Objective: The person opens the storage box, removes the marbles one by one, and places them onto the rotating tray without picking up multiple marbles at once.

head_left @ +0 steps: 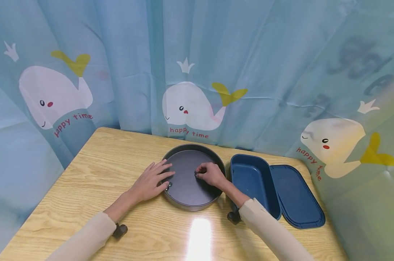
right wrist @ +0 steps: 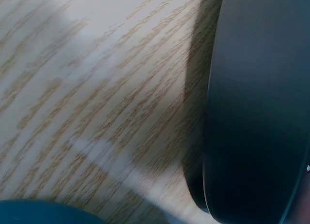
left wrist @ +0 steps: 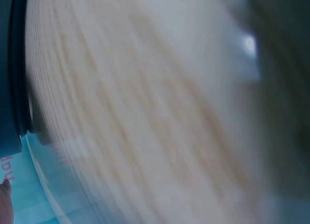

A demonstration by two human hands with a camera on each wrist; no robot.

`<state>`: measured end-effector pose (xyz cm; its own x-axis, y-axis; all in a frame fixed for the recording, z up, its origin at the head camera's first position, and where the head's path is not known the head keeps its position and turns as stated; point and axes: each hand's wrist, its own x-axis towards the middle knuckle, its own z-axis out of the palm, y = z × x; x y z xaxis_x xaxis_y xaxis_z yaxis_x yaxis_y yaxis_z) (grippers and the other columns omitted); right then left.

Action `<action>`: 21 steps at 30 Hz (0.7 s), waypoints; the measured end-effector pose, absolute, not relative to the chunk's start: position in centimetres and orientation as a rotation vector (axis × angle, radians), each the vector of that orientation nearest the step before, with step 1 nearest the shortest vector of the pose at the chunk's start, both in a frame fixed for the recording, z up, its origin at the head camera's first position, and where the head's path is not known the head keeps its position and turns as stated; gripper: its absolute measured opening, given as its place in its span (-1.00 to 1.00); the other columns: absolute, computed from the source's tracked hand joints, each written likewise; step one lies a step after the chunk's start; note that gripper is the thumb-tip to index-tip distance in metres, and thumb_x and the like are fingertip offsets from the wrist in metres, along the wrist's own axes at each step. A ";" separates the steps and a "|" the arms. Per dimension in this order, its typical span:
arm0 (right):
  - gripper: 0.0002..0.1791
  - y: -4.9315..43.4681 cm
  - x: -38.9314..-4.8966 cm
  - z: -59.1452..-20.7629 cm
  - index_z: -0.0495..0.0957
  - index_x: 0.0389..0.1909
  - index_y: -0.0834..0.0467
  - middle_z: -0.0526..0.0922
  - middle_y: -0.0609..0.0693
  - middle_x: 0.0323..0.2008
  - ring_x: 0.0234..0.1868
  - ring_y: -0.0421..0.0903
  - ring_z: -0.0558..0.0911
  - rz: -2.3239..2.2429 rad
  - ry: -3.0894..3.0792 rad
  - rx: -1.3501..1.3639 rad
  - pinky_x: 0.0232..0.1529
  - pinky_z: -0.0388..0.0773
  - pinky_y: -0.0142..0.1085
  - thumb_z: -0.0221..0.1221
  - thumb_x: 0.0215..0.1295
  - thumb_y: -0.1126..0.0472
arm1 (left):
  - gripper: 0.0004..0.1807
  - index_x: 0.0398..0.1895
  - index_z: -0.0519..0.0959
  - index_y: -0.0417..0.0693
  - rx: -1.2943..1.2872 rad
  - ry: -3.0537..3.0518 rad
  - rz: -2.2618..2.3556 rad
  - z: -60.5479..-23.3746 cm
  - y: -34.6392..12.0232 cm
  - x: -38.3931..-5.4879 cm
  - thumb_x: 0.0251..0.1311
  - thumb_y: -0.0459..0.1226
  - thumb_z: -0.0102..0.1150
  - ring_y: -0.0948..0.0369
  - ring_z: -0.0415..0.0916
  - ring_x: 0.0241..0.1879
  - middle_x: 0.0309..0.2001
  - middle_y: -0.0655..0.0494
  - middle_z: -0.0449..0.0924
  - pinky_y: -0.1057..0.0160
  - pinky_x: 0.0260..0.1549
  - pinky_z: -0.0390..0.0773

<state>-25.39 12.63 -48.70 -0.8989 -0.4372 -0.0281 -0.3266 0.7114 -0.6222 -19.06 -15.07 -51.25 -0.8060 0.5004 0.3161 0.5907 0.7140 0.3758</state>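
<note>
A round dark grey pan (head_left: 187,195) sits on the wooden table. My left hand (head_left: 150,182) lies across its left rim, fingers straight and spread over the inside. Close to the left thumb, a few small shiny round pieces (head_left: 169,185) lie inside the pan by its wall. Over the middle of the pan, my right hand (head_left: 213,174) pinches a small dark piece (head_left: 196,174) between thumb and fingertips; its exact kind I cannot tell. The right wrist view shows the pan's outer wall (right wrist: 256,88) up close.
Right of the pan stands a deep blue rectangular container (head_left: 249,177), under the right forearm. Its matching flat blue lid (head_left: 298,195) lies beside it at the right edge of the table (head_left: 157,235). A blue curtain (head_left: 131,72) with whale prints hangs behind.
</note>
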 end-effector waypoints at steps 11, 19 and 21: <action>-0.94 12.5 -25.5 -48.3 0.73 -0.32 0.11 0.70 -0.11 -0.38 -0.30 -0.18 0.65 -0.959 2.725 -0.566 -0.20 0.59 -0.26 0.38 0.20 0.32 | -0.57 0.24 0.60 -0.01 -0.878 -2.719 -0.705 -51.5 -15.1 -19.2 0.33 -0.16 0.18 -0.01 0.06 0.49 0.39 -0.01 0.37 -0.27 0.37 0.03; -0.96 12.8 -25.3 -48.0 0.71 -0.32 0.15 0.70 -0.11 -0.40 -0.36 -0.20 0.64 -1.039 2.698 -0.535 -0.34 0.57 -0.31 0.35 0.22 0.31 | -0.57 0.24 0.60 -0.01 -0.877 -2.724 -0.702 -51.4 -15.1 -19.1 0.34 -0.16 0.17 -0.01 0.05 0.49 0.40 -0.02 0.37 -0.27 0.38 0.02; -0.96 13.0 -25.3 -47.9 0.70 -0.31 0.17 0.70 -0.10 -0.40 -0.36 -0.20 0.65 -1.072 2.682 -0.537 -0.35 0.58 -0.31 0.34 0.23 0.32 | -0.58 0.24 0.61 -0.02 -0.877 -2.722 -0.708 -51.4 -15.1 -19.1 0.33 -0.16 0.18 -0.01 0.07 0.49 0.39 -0.02 0.37 -0.27 0.38 0.02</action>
<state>-25.32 12.95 -47.90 -0.9131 -0.4042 -0.0530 -0.2563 0.6704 -0.6963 -19.06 -15.14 -51.35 -0.8055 0.4980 0.3211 0.5913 0.7101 0.3822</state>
